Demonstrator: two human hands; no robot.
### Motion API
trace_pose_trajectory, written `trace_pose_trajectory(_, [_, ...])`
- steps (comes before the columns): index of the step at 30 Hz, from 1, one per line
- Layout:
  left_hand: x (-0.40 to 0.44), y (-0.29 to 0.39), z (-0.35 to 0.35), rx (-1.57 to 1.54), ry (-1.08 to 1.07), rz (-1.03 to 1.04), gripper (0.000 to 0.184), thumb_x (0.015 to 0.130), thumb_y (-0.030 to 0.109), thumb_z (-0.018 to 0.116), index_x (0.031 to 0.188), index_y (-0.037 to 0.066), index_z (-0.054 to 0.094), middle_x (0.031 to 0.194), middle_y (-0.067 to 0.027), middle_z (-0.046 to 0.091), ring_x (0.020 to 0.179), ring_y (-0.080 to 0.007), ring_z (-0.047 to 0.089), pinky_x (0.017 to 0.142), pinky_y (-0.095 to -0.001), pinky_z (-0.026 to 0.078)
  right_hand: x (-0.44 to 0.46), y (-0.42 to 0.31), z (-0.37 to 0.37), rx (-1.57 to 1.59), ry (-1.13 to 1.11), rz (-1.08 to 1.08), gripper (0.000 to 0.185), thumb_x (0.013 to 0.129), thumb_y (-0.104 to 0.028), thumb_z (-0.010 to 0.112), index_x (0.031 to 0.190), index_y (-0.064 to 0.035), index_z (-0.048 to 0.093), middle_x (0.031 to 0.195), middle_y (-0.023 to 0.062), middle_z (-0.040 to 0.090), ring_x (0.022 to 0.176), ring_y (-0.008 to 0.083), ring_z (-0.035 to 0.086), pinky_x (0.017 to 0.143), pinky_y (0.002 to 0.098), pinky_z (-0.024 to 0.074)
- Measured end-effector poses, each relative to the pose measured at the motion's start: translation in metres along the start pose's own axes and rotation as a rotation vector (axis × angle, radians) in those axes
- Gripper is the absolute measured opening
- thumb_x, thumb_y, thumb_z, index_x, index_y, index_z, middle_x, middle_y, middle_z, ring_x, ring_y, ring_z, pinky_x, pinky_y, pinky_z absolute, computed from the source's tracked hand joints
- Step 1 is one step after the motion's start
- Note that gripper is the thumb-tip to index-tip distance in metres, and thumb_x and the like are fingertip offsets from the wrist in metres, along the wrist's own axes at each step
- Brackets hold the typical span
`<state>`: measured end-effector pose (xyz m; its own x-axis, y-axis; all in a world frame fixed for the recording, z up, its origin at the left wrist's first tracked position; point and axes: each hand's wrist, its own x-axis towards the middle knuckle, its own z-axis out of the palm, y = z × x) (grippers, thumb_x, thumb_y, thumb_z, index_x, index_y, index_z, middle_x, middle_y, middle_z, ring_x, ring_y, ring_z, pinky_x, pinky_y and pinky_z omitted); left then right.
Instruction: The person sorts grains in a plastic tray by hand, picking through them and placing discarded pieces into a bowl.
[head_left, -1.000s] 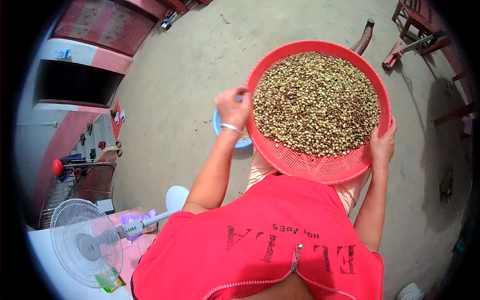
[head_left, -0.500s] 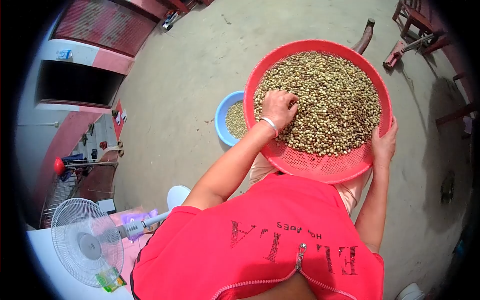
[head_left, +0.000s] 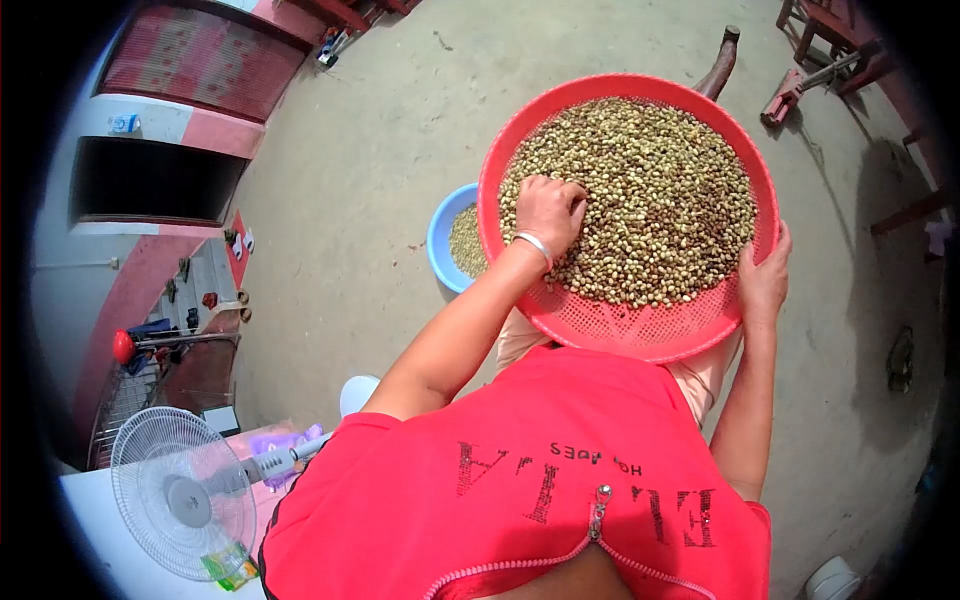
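Note:
A round red mesh basket (head_left: 660, 335) rests on my lap, holding a wide heap of green and brown beans (head_left: 640, 200). My left hand (head_left: 550, 215) is over the left part of the heap, fingers curled down among the beans; whatever is between its fingertips is hidden. With its thumb over the rim, my right hand (head_left: 765, 275) holds the basket's right edge. Partly under the basket's left side, a blue basin (head_left: 438, 250) on the floor contains paler beans (head_left: 466, 245).
A standing fan (head_left: 188, 500) is at the lower left beside a white surface. A curved wooden piece (head_left: 720, 65) shows past the basket's far edge. Wooden furniture (head_left: 825, 30) stands at the upper right. A white container (head_left: 832, 580) is at the lower right.
My left hand has moved right, from above the blue basin onto the beans in the basket, and has stayed there since. My right hand keeps its hold on the rim.

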<state>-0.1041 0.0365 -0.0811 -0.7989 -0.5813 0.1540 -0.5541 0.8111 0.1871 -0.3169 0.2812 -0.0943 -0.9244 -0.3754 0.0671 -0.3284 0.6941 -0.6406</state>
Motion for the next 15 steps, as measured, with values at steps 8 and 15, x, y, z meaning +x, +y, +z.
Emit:
trace_pose_trajectory(8, [-0.024,-0.004,-0.034,-0.655,0.141,-0.395,0.013,0.080,0.017,0.069,0.086,0.007,0.073,0.080,-0.0102,0.071,0.074,-0.0236,0.068,0.073,-0.0341,0.053,0.000,-0.001,-0.001,-0.016,-0.017,0.035,0.065,0.087,-0.028,0.059,0.144,-0.0175,0.030,0.122,0.0230,0.060,0.108,0.0414,0.060,0.090,0.0481,0.0477])
trace_pose_trajectory(15, [-0.051,-0.095,-0.079,0.095,0.445,-0.475,0.013,0.079,0.018,0.068,0.086,0.007,0.072,0.084,-0.0127,0.071,0.078,-0.0303,0.067,0.076,-0.0402,0.052,0.001,-0.007,-0.003,-0.003,-0.011,0.012,0.063,0.085,-0.027,0.058,0.142,-0.0114,0.034,0.124,0.0231,0.059,0.110,0.0415,0.059,0.092,0.0481,0.0463])
